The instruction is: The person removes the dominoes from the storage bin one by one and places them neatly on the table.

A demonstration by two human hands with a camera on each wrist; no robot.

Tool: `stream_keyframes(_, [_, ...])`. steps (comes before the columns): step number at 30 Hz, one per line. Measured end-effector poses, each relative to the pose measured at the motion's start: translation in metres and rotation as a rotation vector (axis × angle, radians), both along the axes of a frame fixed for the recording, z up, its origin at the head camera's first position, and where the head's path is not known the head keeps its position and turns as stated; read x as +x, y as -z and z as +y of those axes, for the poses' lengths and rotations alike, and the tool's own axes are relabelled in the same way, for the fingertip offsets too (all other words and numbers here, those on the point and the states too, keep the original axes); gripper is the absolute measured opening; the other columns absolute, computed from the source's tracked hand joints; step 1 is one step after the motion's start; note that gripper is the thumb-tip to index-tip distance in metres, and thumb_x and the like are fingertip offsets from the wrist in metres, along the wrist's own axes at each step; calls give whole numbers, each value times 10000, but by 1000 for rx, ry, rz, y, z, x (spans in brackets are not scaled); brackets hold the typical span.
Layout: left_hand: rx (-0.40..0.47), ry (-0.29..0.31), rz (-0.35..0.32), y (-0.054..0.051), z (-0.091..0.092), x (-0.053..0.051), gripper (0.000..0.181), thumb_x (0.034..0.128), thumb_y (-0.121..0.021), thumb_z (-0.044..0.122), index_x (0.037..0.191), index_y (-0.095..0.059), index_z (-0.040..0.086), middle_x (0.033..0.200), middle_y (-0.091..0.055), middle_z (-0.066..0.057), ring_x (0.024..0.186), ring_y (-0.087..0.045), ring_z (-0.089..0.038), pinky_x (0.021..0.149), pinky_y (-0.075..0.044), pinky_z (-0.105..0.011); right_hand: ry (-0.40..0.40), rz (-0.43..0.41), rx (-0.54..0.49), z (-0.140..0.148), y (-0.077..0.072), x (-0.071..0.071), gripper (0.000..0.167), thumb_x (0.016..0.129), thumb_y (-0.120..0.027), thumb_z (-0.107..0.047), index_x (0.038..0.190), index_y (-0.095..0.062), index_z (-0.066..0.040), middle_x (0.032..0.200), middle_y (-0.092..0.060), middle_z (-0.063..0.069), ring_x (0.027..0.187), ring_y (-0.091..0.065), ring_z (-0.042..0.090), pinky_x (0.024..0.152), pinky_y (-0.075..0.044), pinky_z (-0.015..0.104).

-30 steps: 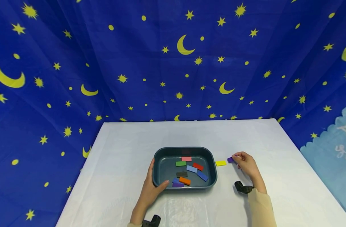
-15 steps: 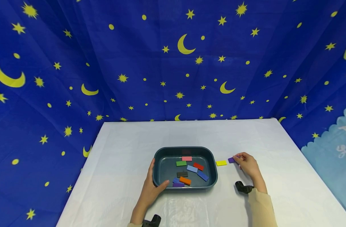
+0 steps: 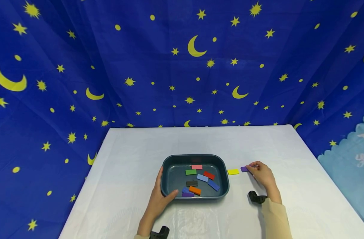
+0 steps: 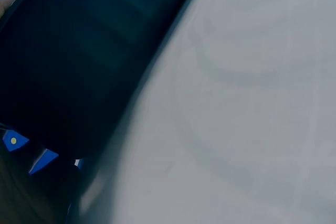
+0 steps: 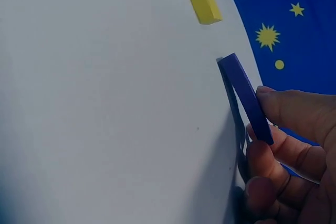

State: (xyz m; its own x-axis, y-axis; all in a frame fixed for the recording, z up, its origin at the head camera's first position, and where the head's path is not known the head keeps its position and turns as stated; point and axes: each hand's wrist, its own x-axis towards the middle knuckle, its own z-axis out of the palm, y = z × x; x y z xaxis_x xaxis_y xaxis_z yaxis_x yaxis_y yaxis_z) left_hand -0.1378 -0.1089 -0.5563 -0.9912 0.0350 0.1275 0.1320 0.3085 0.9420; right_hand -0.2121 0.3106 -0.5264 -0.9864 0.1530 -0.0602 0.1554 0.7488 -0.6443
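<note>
The left hand (image 3: 160,196) grips the left front corner of a dark teal tray (image 3: 226,186), its thumb over the front rim. Right of the tray, the right hand (image 3: 263,174) pinches a purple block (image 3: 244,169) by its right end. In the right wrist view the purple block (image 5: 244,95) sits between thumb and fingers of the right hand (image 5: 299,145), tilted close over the white surface. A yellow block (image 3: 233,172) lies between the tray and the purple block, apart from the purple one. The left wrist view shows the dark tray side (image 4: 79,51).
Inside the tray lie several blocks, among them pink (image 3: 197,167), green (image 3: 191,172), red (image 3: 209,175), light blue (image 3: 202,178), black (image 3: 192,183) and orange (image 3: 195,190). The white table (image 3: 134,149) ends at a blue star-patterned cloth (image 3: 158,66).
The right hand and the purple block have shifted very slightly right and down, with more of the hand's fingers drawn back from the block. The left hand keeps its grip on the tray.
</note>
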Motion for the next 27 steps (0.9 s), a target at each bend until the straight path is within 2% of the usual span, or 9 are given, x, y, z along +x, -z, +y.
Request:
stream_keyframes(15, [6, -2, -3, -1, 0, 1, 974, 784, -757, 338, 1516, -115, 372, 1548, -196, -59, 1356, -260, -348, 978, -263, -658, 21, -9, 37, 0, 2, 1, 326, 894, -640, -278, 1015, -596, 21, 680, -506, 21, 594, -435, 176, 564, -331, 317])
stream_keyframes(27, [8, 3, 2, -2, 0, 1, 966, 788, -750, 353, 1521, -119, 351, 1548, -193, -58, 1358, -256, -347, 979, -264, -657, -3, 14, 29, 0, 0, 3, 349, 917, -624, -287, 1022, -589, 44, 670, -515, 24, 578, -444, 170, 560, -349, 312])
